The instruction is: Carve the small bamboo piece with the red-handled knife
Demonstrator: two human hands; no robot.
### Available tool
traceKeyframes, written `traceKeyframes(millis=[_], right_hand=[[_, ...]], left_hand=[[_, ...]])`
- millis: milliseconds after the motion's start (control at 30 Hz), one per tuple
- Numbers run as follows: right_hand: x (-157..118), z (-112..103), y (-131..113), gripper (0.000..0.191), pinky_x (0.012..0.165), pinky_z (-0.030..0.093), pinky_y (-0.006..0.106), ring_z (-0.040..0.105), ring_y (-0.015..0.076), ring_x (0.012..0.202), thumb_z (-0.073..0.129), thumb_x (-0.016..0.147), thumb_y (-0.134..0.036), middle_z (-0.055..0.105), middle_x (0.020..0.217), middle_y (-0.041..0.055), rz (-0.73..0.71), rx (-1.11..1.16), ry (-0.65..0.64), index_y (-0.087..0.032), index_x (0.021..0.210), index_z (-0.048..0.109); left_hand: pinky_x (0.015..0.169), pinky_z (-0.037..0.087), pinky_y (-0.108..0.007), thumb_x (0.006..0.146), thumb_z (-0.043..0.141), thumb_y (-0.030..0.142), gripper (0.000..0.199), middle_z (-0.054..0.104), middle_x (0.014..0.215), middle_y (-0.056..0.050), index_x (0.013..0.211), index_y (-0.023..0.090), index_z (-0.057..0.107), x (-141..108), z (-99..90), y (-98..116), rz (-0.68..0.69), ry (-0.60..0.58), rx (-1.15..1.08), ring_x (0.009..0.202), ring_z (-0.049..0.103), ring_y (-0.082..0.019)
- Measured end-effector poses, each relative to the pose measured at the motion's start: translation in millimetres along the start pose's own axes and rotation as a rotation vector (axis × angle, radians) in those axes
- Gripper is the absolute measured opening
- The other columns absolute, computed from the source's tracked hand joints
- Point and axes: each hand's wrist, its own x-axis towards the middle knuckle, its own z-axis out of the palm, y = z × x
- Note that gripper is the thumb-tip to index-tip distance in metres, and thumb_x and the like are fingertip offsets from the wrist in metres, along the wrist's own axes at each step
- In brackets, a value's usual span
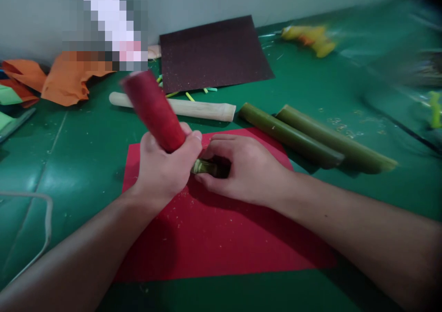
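My left hand (165, 164) is closed around the lower end of a red cylinder (152, 109), which tilts up and to the left. What the cylinder is made of I cannot tell. Close beside it, my right hand (245, 167) curls its thumb and fingers around a short green bamboo piece (205, 167), partly hidden in the grip. Both hands are over a red sheet (207, 238) sprinkled with fine pale crumbs. Whether the cylinder's lower end touches the bamboo is hidden by my left hand.
Behind the hands lie a pale peeled bamboo stick (203, 110) and two green bamboo lengths (293, 137). A dark brown sheet (214, 54) leans near the wall. Orange paper (65, 84) is at left, a yellow tool (311, 40) at back right, a pale cable (50, 215) at front left.
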Motion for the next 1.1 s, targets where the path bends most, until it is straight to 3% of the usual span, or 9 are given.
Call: traceKeyframes(millis=[67, 300, 467, 667, 800, 967, 1100], right_hand=[[0.3, 0.2, -0.2, 0.014, 0.066, 0.040, 0.029, 0.058, 0.0136, 0.070, 0.072, 0.078, -0.023, 0.072, 0.081, 0.0040, 0.009, 0.007, 0.001, -0.013, 0.087, 0.074], [0.4, -1.7, 0.8, 0.012, 0.066, 0.039, 0.029, 0.056, 0.0129, 0.070, 0.071, 0.077, -0.023, 0.070, 0.080, 0.0029, 0.015, 0.034, -0.015, -0.014, 0.084, 0.072], [0.0, -2.7, -0.2, 0.012, 0.068, 0.040, 0.029, 0.058, 0.0142, 0.072, 0.070, 0.077, -0.023, 0.072, 0.083, 0.0040, 0.036, 0.040, -0.018, -0.014, 0.086, 0.073], [0.6, -1.6, -1.5, 0.009, 0.065, 0.037, 0.029, 0.055, 0.0132, 0.070, 0.071, 0.077, -0.025, 0.068, 0.079, 0.0019, 0.058, 0.048, -0.027, -0.016, 0.079, 0.067], [1.6, -2.2, -0.6, 0.011, 0.066, 0.037, 0.029, 0.056, 0.0136, 0.070, 0.070, 0.077, -0.024, 0.069, 0.080, 0.0025, 0.067, 0.043, -0.029, -0.015, 0.083, 0.070], [1.2, -3.4, -0.9, 0.010, 0.066, 0.036, 0.029, 0.055, 0.0137, 0.072, 0.070, 0.077, -0.025, 0.068, 0.080, 0.0024, 0.055, 0.055, -0.027, -0.016, 0.080, 0.066], [1.4, -3.2, -1.2, 0.009, 0.065, 0.035, 0.029, 0.053, 0.0124, 0.068, 0.071, 0.077, -0.024, 0.066, 0.075, 0.0006, 0.068, 0.051, -0.017, -0.017, 0.077, 0.066]], left_hand=[[0.040, 0.034, -0.021, 0.074, 0.068, 0.018, 0.027, 0.046, 0.048, 0.005, 0.052, 0.020, 0.052, -0.5, 0.9, -0.4, -0.002, 0.036, -0.023, 0.043, 0.038, -0.007], [0.041, 0.035, -0.020, 0.076, 0.066, 0.017, 0.034, 0.040, 0.045, 0.005, 0.047, 0.020, 0.047, -0.1, -1.6, 0.4, 0.045, -0.091, -0.004, 0.044, 0.036, -0.007], [0.039, 0.034, -0.022, 0.075, 0.068, 0.016, 0.029, 0.045, 0.047, 0.005, 0.051, 0.021, 0.052, 0.1, -0.3, 0.9, 0.002, 0.009, -0.041, 0.042, 0.037, -0.007], [0.041, 0.036, -0.022, 0.075, 0.068, 0.017, 0.033, 0.043, 0.046, 0.005, 0.048, 0.020, 0.049, -0.4, -1.9, -1.3, 0.055, -0.097, -0.021, 0.044, 0.038, -0.007], [0.040, 0.034, -0.022, 0.077, 0.068, 0.018, 0.031, 0.044, 0.047, 0.005, 0.051, 0.021, 0.052, -1.0, -2.4, -2.1, 0.033, -0.018, -0.045, 0.043, 0.037, -0.007], [0.041, 0.034, -0.022, 0.076, 0.068, 0.018, 0.033, 0.045, 0.047, 0.004, 0.049, 0.020, 0.050, -1.3, -2.3, -1.3, 0.068, -0.084, -0.027, 0.045, 0.039, -0.007], [0.041, 0.035, -0.023, 0.075, 0.068, 0.015, 0.031, 0.045, 0.048, 0.005, 0.050, 0.021, 0.051, -1.3, -1.1, -1.7, 0.052, -0.045, -0.029, 0.044, 0.038, -0.007]])
